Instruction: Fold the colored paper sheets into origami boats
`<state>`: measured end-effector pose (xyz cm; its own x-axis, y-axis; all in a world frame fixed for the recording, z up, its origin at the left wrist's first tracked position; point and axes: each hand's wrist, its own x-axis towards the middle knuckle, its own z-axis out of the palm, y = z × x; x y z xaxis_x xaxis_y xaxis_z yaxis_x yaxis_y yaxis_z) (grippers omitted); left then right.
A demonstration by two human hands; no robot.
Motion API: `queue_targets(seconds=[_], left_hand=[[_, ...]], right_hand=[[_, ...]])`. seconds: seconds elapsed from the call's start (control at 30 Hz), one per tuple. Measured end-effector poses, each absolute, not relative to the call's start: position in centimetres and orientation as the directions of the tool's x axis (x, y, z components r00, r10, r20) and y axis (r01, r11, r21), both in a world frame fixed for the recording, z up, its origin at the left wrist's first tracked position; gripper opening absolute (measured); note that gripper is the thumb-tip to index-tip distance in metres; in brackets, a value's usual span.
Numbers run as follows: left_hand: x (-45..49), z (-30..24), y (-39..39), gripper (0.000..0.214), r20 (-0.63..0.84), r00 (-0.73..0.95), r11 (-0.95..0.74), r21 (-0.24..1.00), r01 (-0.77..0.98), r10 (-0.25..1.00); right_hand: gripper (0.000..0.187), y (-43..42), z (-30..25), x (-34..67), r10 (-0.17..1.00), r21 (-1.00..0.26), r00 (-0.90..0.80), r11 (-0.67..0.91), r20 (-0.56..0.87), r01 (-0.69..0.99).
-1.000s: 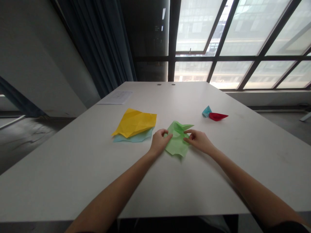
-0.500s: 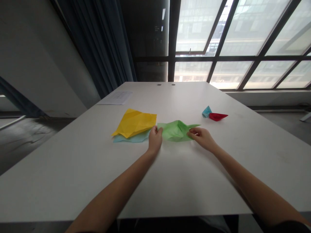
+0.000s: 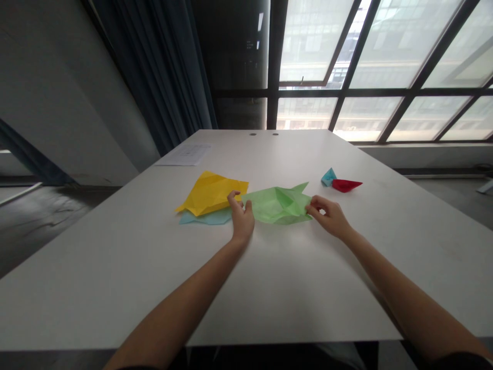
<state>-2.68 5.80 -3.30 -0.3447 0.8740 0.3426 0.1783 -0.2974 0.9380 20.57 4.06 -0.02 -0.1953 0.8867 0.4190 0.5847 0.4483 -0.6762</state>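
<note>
A creased sheet of light green paper (image 3: 275, 205), partly unfolded with a pointed flap up at its far right, is spread between my two hands. My right hand (image 3: 329, 216) pinches its right edge between thumb and fingertips. At the sheet's left edge, my left hand (image 3: 242, 221) has thumb and fingers apart; the paper's corner reaches into the gap between them. Just beyond that hand lies a creased yellow sheet (image 3: 211, 192), on top of a light blue sheet (image 3: 206, 218) whose near edge shows.
Toward the right sit a small folded blue paper piece (image 3: 328, 177) and a red folded paper boat (image 3: 346, 185), touching or nearly so. A printed white sheet (image 3: 185, 154) lies at the white table's (image 3: 277, 288) far left edge. Windows and a dark curtain stand behind.
The green paper has opened wider, and its right flap now points upward. My right hand has shifted slightly right. My left hand's fingers have spread from their pinch.
</note>
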Motion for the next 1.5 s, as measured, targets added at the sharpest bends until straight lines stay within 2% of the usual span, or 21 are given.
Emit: queue_targets(seconds=[0.07, 0.13, 0.2, 0.27, 0.33, 0.37, 0.43, 0.53, 0.67, 0.73, 0.8, 0.87, 0.93, 1.0, 1.1, 1.2, 1.33, 1.4, 1.5], left_hand=[[-2.7, -2.8, 5.4, 0.026, 0.451, -0.302, -0.36, 0.879, 0.313, 0.84], [-2.5, -2.4, 5.0, 0.016, 0.477, -0.208, -0.385, 0.848, 0.364, 0.854], [-2.1, -2.3, 4.8, 0.017, 0.399, -0.141, -0.34, 0.885, 0.319, 0.906], [-1.7, -2.5, 4.8, 0.023, 0.241, -0.101, -0.214, 0.952, 0.22, 0.965], [-1.3, -2.9, 4.8, 0.046, 0.119, -0.035, -0.112, 0.981, 0.158, 0.992], [-1.2, -3.1, 4.8, 0.056, 0.112, -0.003, -0.11, 0.982, 0.156, 0.994], [-1.1, -3.3, 4.6, 0.066, 0.205, 0.045, -0.21, 0.956, 0.204, 0.978], [-1.1, -3.2, 4.1, 0.07, 0.405, 0.138, -0.427, 0.842, 0.33, 0.904], [-1.1, -2.6, 3.3, 0.075, 0.446, 0.242, -0.507, 0.747, 0.429, 0.862], [-1.2, -2.6, 3.4, 0.079, 0.432, 0.241, -0.494, 0.744, 0.449, 0.869], [-1.4, -2.8, 3.7, 0.083, 0.418, 0.216, -0.47, 0.756, 0.456, 0.882], [-1.7, -3.0, 4.1, 0.087, 0.401, 0.185, -0.44, 0.773, 0.457, 0.897], [-1.8, -3.2, 4.5, 0.088, 0.386, 0.158, -0.414, 0.786, 0.458, 0.909], [-1.9, -3.3, 4.8, 0.089, 0.38, 0.141, -0.4, 0.793, 0.46, 0.914], [-1.8, -3.4, 5.0, 0.091, 0.359, 0.095, -0.363, 0.824, 0.436, 0.928], [-1.6, -3.5, 5.1, 0.094, 0.358, 0.003, -0.332, 0.862, 0.384, 0.934], [-1.6, -3.5, 4.8, 0.095, 0.41, -0.1, -0.349, 0.861, 0.371, 0.907], [-1.7, -3.0, 4.7, 0.091, 0.459, -0.119, -0.378, 0.831, 0.409, 0.88], [-2.5, -1.2, 5.0, 0.082, 0.587, -0.098, -0.46, 0.718, 0.523, 0.804]], right_hand=[[0.017, 4.4, -0.2, 20.8, 0.907, -0.771, -0.136, 0.412, 0.399, 0.486], [0.017, 4.7, -0.4, 21.1, 0.919, -0.832, -0.087, 0.386, 0.384, 0.398], [0.018, 5.0, -0.5, 21.3, 0.92, -0.854, -0.051, 0.38, 0.388, 0.355], [0.018, 5.2, -0.7, 21.5, 0.916, -0.85, -0.036, 0.384, 0.398, 0.362], [0.018, 5.1, -0.8, 21.4, 0.912, -0.816, -0.045, 0.387, 0.408, 0.43], [0.018, 5.1, -0.8, 21.4, 0.908, -0.785, -0.055, 0.388, 0.416, 0.483], [0.018, 4.9, -0.9, 21.1, 0.896, -0.697, -0.073, 0.39, 0.438, 0.601], [0.021, 4.5, -0.8, 20.7, 0.886, -0.554, -0.079, 0.354, 0.458, 0.753], [0.024, 4.3, -0.7, 20.2, 0.879, -0.448, -0.099, 0.332, 0.467, 0.83], [0.026, 4.4, -0.7, 20.2, 0.88, -0.492, -0.067, 0.324, 0.47, 0.808], [0.026, 4.7, -0.7, 20.4, 0.901, -0.64, -0.007, 0.313, 0.434, 0.702], [0.025, 5.0, -0.7, 20.7, 0.933, -0.825, 0.036, 0.299, 0.359, 0.479], [0.023, 5.4, -0.7, 21.1, 0.959, -0.944, 0.066, 0.256, 0.275, 0.207], [0.021, 5.8, -0.6, 21.6, 0.974, -0.979, 0.098, 0.205, 0.204, -0.002], [0.017, 6.2, -0.4, 22.3, 0.977, -0.977, 0.166, 0.158, 0.133, -0.145], [0.015, 6.5, -0.3, 23.1, 0.977, -0.986, 0.205, 0.085, 0.054, -0.143], [0.013, 6.6, -0.6, 23.9, 0.993, -0.994, 0.078, -0.096, -0.092, 0.045], [0.013, 6.5, -0.9, 24.0, 0.993, -0.985, 0.012, -0.122, -0.121, 0.125], [0.014, 6.6, -0.9, 23.5, 0.993, -0.984, -0.036, -0.109, -0.115, 0.141]])
